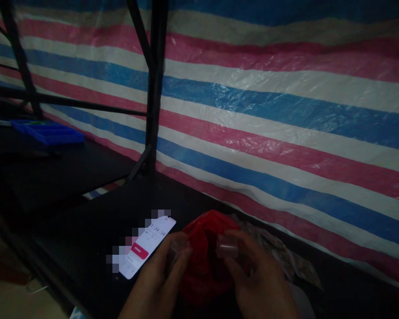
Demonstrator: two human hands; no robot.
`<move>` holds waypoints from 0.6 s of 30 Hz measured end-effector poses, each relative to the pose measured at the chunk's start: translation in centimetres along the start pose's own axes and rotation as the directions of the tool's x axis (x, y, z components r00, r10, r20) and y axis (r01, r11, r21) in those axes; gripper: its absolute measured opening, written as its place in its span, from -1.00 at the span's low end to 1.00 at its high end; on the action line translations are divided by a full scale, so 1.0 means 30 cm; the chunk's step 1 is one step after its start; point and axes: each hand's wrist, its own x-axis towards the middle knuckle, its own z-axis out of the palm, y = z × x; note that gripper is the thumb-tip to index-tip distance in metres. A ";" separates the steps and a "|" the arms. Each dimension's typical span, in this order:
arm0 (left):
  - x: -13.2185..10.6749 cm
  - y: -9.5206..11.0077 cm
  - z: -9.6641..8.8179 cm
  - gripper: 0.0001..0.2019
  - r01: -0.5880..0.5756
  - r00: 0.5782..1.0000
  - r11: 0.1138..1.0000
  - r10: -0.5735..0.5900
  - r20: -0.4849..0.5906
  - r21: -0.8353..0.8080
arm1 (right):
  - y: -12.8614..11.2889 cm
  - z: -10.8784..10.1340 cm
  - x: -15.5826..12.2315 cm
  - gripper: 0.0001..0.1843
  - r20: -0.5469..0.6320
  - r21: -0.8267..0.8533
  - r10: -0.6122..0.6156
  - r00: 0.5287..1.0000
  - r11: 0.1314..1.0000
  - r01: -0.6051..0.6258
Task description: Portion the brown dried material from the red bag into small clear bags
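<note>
My right hand (pixel 259 277) is closed in a pinch on a small clear cup-shaped plastic piece (pixel 227 247), held just above a red plastic bag (pixel 204 250) on the black table (pixel 86 239). My left hand (pixel 159 283) is closed too, its fingertips pinching another small clear piece (pixel 177 250) at the bag's left edge. The light is dim and the pieces are hard to make out.
A lit phone (pixel 146 250) lies screen-up left of the bag. A clear packet of small brownish parts (pixel 279 252) lies to the right of the bag. A striped tarpaulin (pixel 286 110) forms the back wall. A blue tray (pixel 48 132) sits on a second table, behind a black metal post (pixel 154 88).
</note>
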 end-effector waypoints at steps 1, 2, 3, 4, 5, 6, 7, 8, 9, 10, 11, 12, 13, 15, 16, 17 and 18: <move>0.001 -0.011 -0.002 -0.57 0.012 0.999 0.999 -0.010 -0.050 0.045 | 0.010 0.008 0.006 -0.50 0.016 -0.048 0.020 1.000 0.999 -0.019; 0.002 -0.025 -0.002 -0.55 0.029 0.995 0.995 -0.019 -0.103 0.096 | 0.017 0.020 0.011 -0.48 0.046 -0.104 0.042 0.998 0.994 -0.037; 0.003 -0.040 0.002 -0.54 0.047 0.987 0.987 -0.022 -0.157 0.156 | 0.023 0.036 0.015 -0.46 0.060 -0.160 0.063 0.996 0.986 -0.053; 0.004 -0.057 0.008 -0.53 0.061 0.977 0.973 -0.012 -0.214 0.223 | 0.026 0.054 0.017 -0.46 0.055 -0.211 0.082 0.995 0.975 -0.069; 0.006 -0.074 0.017 -0.53 0.066 0.966 0.955 0.012 -0.258 0.289 | 0.028 0.071 0.017 -0.46 0.039 -0.257 0.099 0.994 0.963 -0.086; 0.009 -0.089 0.028 -0.54 0.066 0.956 0.938 0.038 -0.291 0.340 | 0.028 0.088 0.017 -0.46 0.018 -0.291 0.113 0.993 0.951 -0.103; 0.012 -0.103 0.040 -0.56 0.068 0.950 0.928 0.052 -0.308 0.366 | 0.028 0.101 0.015 -0.47 -0.001 -0.313 0.126 0.992 0.942 -0.120; 0.016 -0.112 0.052 -0.58 0.073 0.952 0.929 0.044 -0.304 0.363 | 0.029 0.111 0.013 -0.48 -0.003 -0.324 0.140 0.990 0.937 -0.134; 0.019 -0.118 0.064 -0.60 0.080 0.962 0.939 0.015 -0.274 0.333 | 0.029 0.117 0.011 -0.50 0.007 -0.325 0.152 0.988 0.935 -0.141; 0.022 -0.119 0.074 -0.63 0.095 0.972 0.955 -0.029 -0.233 0.281 | 0.031 0.120 0.009 -0.51 0.030 -0.316 0.157 0.987 0.938 -0.139; 0.025 -0.116 0.082 -0.65 0.120 0.980 0.968 -0.079 -0.185 0.220 | 0.032 0.119 0.008 -0.53 0.046 -0.298 0.152 0.987 0.945 -0.132; 0.028 -0.109 0.087 -0.67 0.147 0.983 0.976 -0.125 -0.137 0.158 | 0.035 0.115 0.007 -0.55 0.054 -0.279 0.139 0.989 0.953 -0.118; 0.030 -0.099 0.089 -0.67 0.170 0.982 0.980 -0.160 -0.099 0.100 | 0.037 0.110 0.008 -0.56 0.047 -0.266 0.123 0.991 0.958 -0.106; 0.034 -0.074 0.083 -0.65 0.189 0.977 0.982 -0.186 -0.104 0.016 | 0.044 0.095 0.012 -0.56 0.013 -0.268 0.097 0.995 0.959 -0.090; 0.036 -0.061 0.075 -0.63 0.178 0.975 0.984 -0.176 -0.135 -0.003 | 0.049 0.087 0.014 -0.53 -0.005 -0.281 0.089 0.996 0.956 -0.087; 0.037 -0.048 0.066 -0.62 0.151 0.974 0.989 -0.149 -0.170 -0.007 | 0.055 0.079 0.017 -0.50 -0.015 -0.292 0.083 0.996 0.953 -0.084; 0.037 -0.037 0.056 -0.59 0.123 0.973 0.992 -0.123 -0.196 -0.012 | 0.062 0.072 0.018 -0.48 -0.016 -0.299 0.073 0.997 0.951 -0.075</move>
